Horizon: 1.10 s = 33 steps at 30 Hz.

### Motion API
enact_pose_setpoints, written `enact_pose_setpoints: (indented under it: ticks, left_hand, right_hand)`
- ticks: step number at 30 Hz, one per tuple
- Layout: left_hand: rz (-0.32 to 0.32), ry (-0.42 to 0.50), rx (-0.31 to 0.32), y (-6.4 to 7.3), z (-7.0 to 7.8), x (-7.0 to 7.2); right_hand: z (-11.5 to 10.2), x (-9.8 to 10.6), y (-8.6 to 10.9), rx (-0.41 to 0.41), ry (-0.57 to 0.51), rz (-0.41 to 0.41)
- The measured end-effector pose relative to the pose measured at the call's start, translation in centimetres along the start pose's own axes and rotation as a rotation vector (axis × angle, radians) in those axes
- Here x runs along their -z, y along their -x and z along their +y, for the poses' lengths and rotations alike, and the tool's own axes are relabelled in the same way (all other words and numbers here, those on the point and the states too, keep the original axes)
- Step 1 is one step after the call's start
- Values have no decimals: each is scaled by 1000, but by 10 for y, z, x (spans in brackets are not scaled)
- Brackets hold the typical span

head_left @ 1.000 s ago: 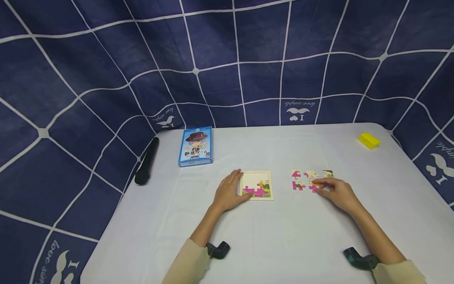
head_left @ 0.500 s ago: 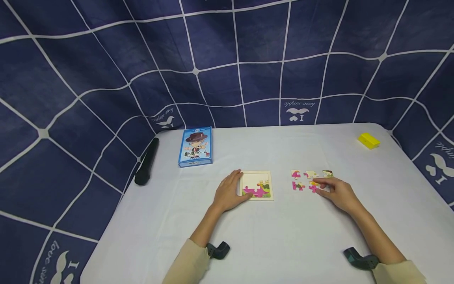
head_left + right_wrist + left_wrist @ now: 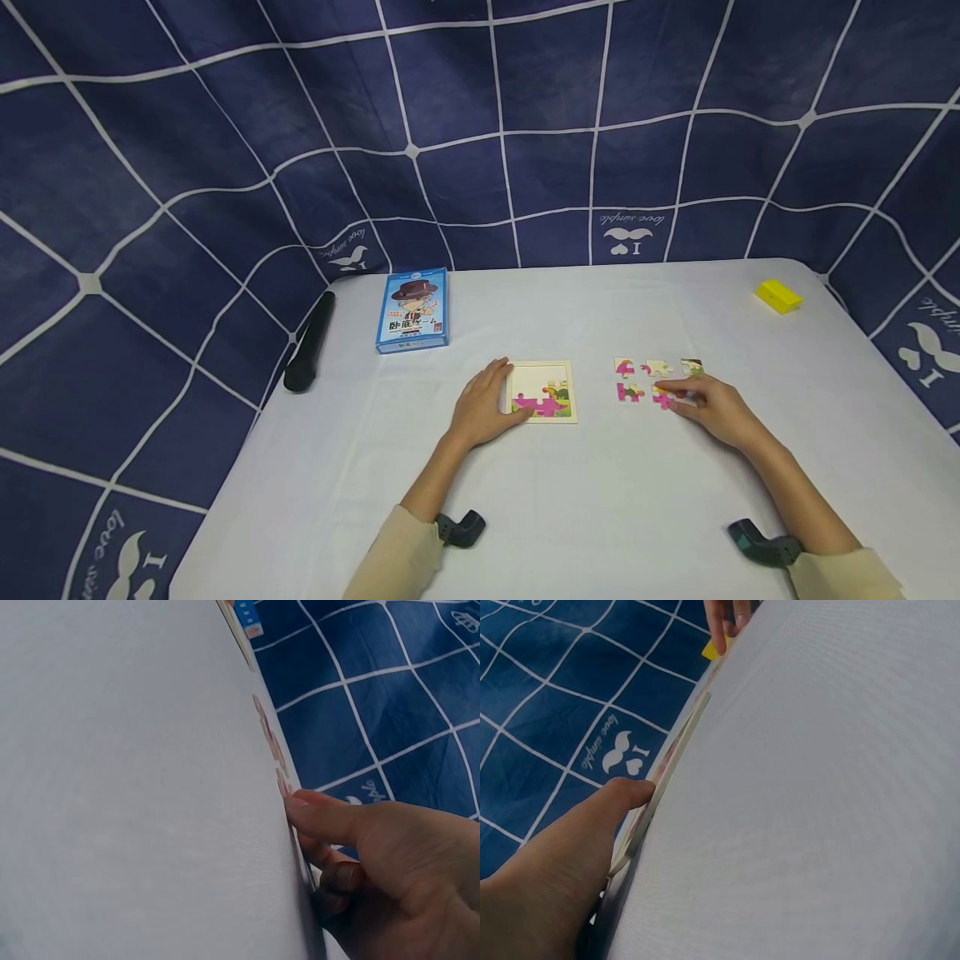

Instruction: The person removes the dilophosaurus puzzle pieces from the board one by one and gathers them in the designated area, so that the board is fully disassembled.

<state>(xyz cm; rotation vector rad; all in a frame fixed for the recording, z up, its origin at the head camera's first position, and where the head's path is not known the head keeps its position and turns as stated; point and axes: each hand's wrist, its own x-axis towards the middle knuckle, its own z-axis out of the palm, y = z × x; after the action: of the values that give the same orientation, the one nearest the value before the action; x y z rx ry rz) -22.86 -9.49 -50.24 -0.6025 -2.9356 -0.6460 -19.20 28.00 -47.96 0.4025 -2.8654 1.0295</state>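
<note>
Puzzle tray (image 3: 536, 377), square, pale-rimmed, laid flat on the white tablecloth (image 3: 600, 500) and taken here as the point of reference; its near part is filled with interlocked pieces (image 3: 543, 407) in pink, green and yellow, stepped higher at the right, while the pale base is exposed across the far part. The tray is bordered on its left side by the left hand (image 3: 482, 408), spread wide, with fingers extended along the far left corner and the thumb laid over the near rim. To the right of the tray, apart from it, five loose pieces are set out in two rows: three in the far row (image 3: 657, 368), two in the near. The right-hand one of the near row, a pink-and-yellow piece (image 3: 662, 397), is pinched at its right edge between thumb and forefinger of the right hand (image 3: 712, 408). Beyond the tray, to its left, is placed a blue box (image 3: 412, 310), printed with a hatted cartoon figure, its contents hidden; farther left, a black rod-like object (image 3: 310, 342). Far beyond the tray, to its right, a yellow block (image 3: 778, 297) is placed.
</note>
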Motion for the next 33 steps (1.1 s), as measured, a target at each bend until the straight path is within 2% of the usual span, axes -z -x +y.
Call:
enact_pose_setpoints:
  ticks: [4,9,13,18,22,26,33]
  left_hand:
    - [-4,4,-6,0,1,1]
    - [-22,24,-1,0,2,3]
    - [-27,45,14,0,6,6]
    - [4,48,28,-4,19,4]
    - [20,-12,59,-8,29,-2]
    - [50,-57,73,-9,34,-9]
    - [60,-112,84,-8,33,-14]
  right_hand:
    - [1,2,1,5,-40,-15]
    - [-4,-2,-1,20,-134,51]
    - [-21,-12,-10,52,-163,86]
    - [-50,-35,-28,154,-163,99]
    - [-71,-56,-43,200,-147,64]
    - [-85,-72,-53,195,-151,4]
    - [-92,-85,-60,180,-90,-48]
